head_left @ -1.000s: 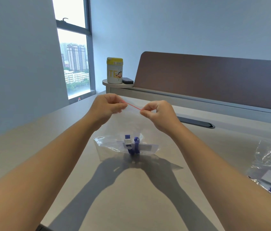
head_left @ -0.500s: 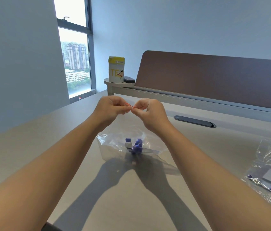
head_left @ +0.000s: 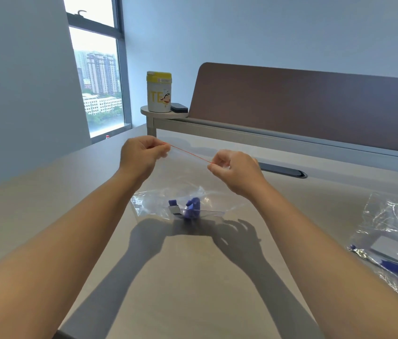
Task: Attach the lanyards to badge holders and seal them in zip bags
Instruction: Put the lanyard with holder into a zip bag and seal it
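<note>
I hold a clear zip bag (head_left: 188, 182) upright above the beige table (head_left: 193, 277) by its red zip strip (head_left: 188, 152). My left hand (head_left: 141, 157) pinches the strip's left end and my right hand (head_left: 234, 171) pinches it further right. The bag's bottom rests on the table. Inside it lie a bunched blue lanyard (head_left: 192, 208) and a badge holder (head_left: 175, 209) with a blue clip.
At the right edge lies a heap of clear bags (head_left: 393, 243) holding badge holders and blue lanyards. A yellow-lidded canister (head_left: 159, 92) and a dark small object (head_left: 179, 108) stand on a round shelf. A brown desk divider (head_left: 315, 106) runs along the back, with a dark cable slot (head_left: 283, 170).
Half a second ago my hands pinched the strip close together; my right hand has since slid right along the red strip, so the hands are apart again.
</note>
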